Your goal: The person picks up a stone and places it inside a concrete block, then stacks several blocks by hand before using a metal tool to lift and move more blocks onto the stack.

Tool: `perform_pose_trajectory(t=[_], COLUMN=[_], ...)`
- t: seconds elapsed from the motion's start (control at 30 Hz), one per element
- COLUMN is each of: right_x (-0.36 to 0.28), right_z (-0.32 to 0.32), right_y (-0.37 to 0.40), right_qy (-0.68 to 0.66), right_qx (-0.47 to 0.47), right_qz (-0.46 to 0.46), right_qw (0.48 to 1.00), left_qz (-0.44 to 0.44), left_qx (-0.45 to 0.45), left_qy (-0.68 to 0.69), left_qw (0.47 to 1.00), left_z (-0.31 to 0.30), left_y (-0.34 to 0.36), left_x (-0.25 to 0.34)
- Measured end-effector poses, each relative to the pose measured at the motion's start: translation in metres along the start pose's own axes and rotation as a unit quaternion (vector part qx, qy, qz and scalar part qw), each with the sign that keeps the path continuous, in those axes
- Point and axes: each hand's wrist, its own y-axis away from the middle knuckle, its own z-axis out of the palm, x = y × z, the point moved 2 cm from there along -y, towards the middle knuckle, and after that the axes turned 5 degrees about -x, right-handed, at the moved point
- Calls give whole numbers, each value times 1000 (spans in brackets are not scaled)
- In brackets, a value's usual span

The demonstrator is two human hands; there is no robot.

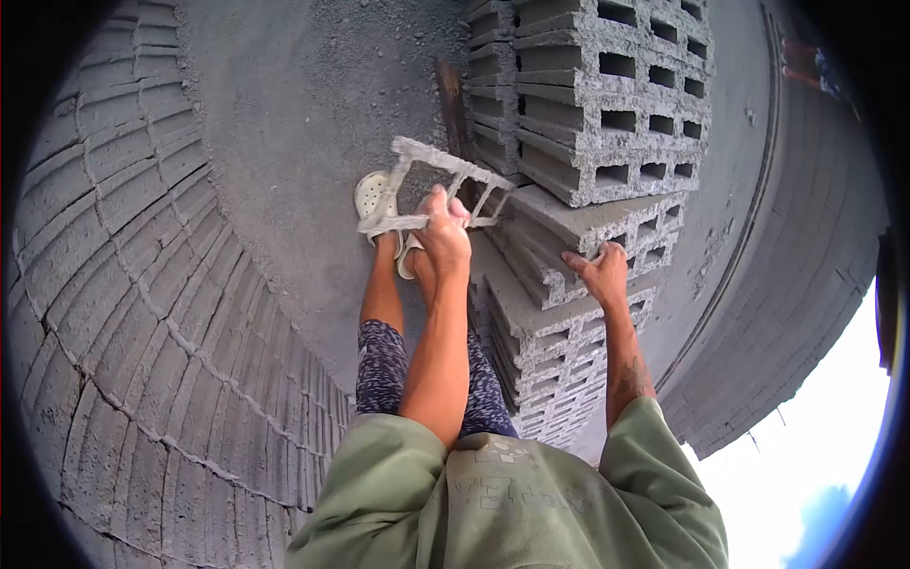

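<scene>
A pale, cement-crusted frame with crossbars (438, 156) hangs tilted over my feet, and my left hand (445, 235) is closed round one of its bars. To the right, my right hand (603, 272) grips the near edge of a grey hollow block (592, 220), its fingers bent at the block's openings. That block lies at an angle on top of a lower stack (559, 346). The frame's right end is close to the blocks; whether it touches them I cannot tell.
A taller stack of hollow blocks (635, 104) stands beyond my right hand. Long rows of stacked blocks (142, 313) line the left side, and another block wall (806, 247) curves along the right. A dark wooden piece (451, 106) lies on the gritty ground (284, 123).
</scene>
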Motion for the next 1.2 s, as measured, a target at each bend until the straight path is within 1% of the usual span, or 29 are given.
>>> perform_pose_trajectory(t=[0.03, 0.1, 0.13, 0.17, 0.2, 0.23, 0.27, 0.3, 0.37, 0.4, 0.43, 0.47, 0.5, 0.53, 0.57, 0.6, 0.63, 0.7, 0.77, 0.83, 0.87, 0.9, 0.93, 0.97, 1.03, 1.07, 1.1, 1.17, 1.2], right_x=[2, 6, 1, 0, 1, 0, 1, 3, 3, 2, -1, -5, -5, -3, -1, 0, 5, 22, -3, -12, -21, -23, -40, -47, -46, -39, -35, -55, -45], right_z=[2, 1, -3, -3, -2, -2, -2, 0, 1, -1, -3, -5, -7, -9, -9, -6, -1, 0, -1, 14, 20, 9, -18, -34, -58, -48, -40, -32, -15], right_y=[6, 0, 0, 2, 3, 2, 0, -1, -1, -1, -2, -5, -2, 6, 6, -3, -9, -2, -4, -4, -9, -8, -5, -1, -22, -44, -65, -85, -96], right_qy=[7, 13, 10, 13, 8, 0, 7, 5, 17, 17, 19, 12, 6, 8, 3, -4, -6, 7, 17, 53, 81, 80, -56, -189, -78, -23, 31, 167, 147], right_qx=[-8, -15, -30, -37, -27, -13, -36, -39, 4, -24, -26, -53, -80, -82, -92, -98, -95, -18, -37, -15, -78, -73, -52, -36, 83, 97, 113, -3, 52], right_qz=[-3, 8, 19, 24, 21, 13, 27, 25, 0, 24, 23, 42, 64, 65, 75, 82, 83, 28, 31, -49, -78, -83, -21, 44, -44, -86, -131, -78, -98], right_qw=[1000, 1000, 999, 999, 999, 1000, 999, 999, 1000, 999, 999, 998, 995, 994, 993, 992, 992, 999, 999, 997, 991, 991, 997, 980, 993, 991, 984, 983, 983], left_qz=[1, -9, 16, -11, 79, 460, 172, 132, 143, 151, 142, 76, -59, -155, -196, -33, 80, 112, 199, 278, 281, 231, 182, 186, 101, 135, 136, 88, 160], left_qx=[-54, -70, -73, -44, -63, -53, 19, -94, -149, -169, -145, -25, -81, -138, -22, 77, -24, -23, -56, 7, 6, -9, -24, -22, -10, -8, -10, -30, -33], left_qy=[-105, -244, -145, -83, -57, -306, 57, 135, 87, 111, 82, 64, -79, -117, -139, -84, -126, -45, -63, -130, -129, -66, 0, 3, 73, 55, 58, 45, -17], left_qw=[993, 967, 987, 996, 993, 832, 983, 977, 975, 968, 976, 995, 992, 971, 971, 993, 989, 992, 976, 952, 951, 971, 983, 982, 992, 989, 989, 995, 986], left_z=[-5, -3, -11, -16, -29, -44, -45, -45, -33, -38, -24, -16, -44, -35, 19, 1, -15, -39, -54, -65, -55, -48, -37, -30, -25, -18, -14, -9, -14], left_y=[-21, -26, -23, -11, -9, -9, -1, 6, 23, 21, 21, 11, -26, -38, 6, -14, -9, -7, -11, -17, -5, 5, 11, 13, 20, 22, 23, 14, 2], left_x=[-46, -64, -58, -25, 5, 32, 70, 114, 160, 148, 128, 80, -5, -25, 36, -46, -39, -14, 25, 49, 63, 77, 91, 99, 102, 101, 98, 88, 75])
